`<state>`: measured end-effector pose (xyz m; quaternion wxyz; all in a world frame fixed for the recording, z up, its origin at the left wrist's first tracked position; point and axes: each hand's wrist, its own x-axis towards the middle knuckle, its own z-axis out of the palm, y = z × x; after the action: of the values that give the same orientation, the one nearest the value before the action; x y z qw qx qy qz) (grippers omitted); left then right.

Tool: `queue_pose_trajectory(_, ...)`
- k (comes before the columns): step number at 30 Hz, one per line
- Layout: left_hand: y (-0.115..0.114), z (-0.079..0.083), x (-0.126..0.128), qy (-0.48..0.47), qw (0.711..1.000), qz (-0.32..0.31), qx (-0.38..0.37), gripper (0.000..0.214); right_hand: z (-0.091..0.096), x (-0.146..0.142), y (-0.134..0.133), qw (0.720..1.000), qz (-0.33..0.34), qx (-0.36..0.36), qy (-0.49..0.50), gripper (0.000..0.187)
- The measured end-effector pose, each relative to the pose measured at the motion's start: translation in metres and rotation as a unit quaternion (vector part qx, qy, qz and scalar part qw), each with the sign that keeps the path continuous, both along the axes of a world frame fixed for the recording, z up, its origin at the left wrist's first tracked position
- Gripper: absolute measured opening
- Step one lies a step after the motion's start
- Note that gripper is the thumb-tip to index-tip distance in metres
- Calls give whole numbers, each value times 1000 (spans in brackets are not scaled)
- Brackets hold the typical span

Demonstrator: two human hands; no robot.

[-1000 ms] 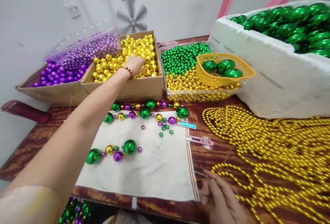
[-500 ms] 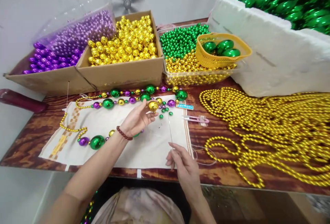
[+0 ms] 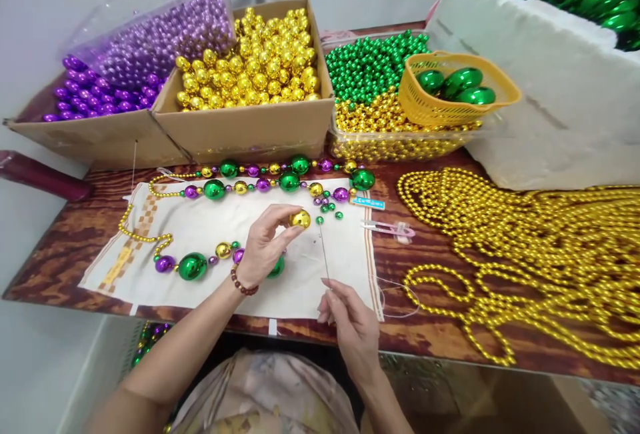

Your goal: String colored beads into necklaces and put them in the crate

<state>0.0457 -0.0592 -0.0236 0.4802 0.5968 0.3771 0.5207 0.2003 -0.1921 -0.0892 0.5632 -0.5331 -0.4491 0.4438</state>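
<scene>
Gold bead [image 3: 301, 220] just got turned round, left hand [image 3: 261, 247] pinching it, right hand [image 3: 353, 324] gripping the needle [image 3: 325, 254]... looks thread-ready tbh.

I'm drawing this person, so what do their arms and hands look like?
The left hand has a bracelet of small, round, reddish-brown beads around its wrist. The right hand has no bracelet. I see no gloves or rings on either one. Both forearms are uncovered as far as the picture shows, with no sleeves in view.
</scene>
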Motion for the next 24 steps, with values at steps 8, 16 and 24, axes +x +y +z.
queue_pose_trajectory(8, 11, 0, 0, -193, 963, 7, -186, 28, -3, -4, -5, 998, 43, 34, -42, 21)
queue_pose_trajectory(16, 8, 16, 0, -259, 925, -7, -277, 35, -4, -7, -4, 997, 47, 21, -56, 22)
queue_pose_trajectory(24, 10, 13, 0, -260, 922, -7, -285, 35, -5, -7, -6, 998, 42, 3, -56, 23)
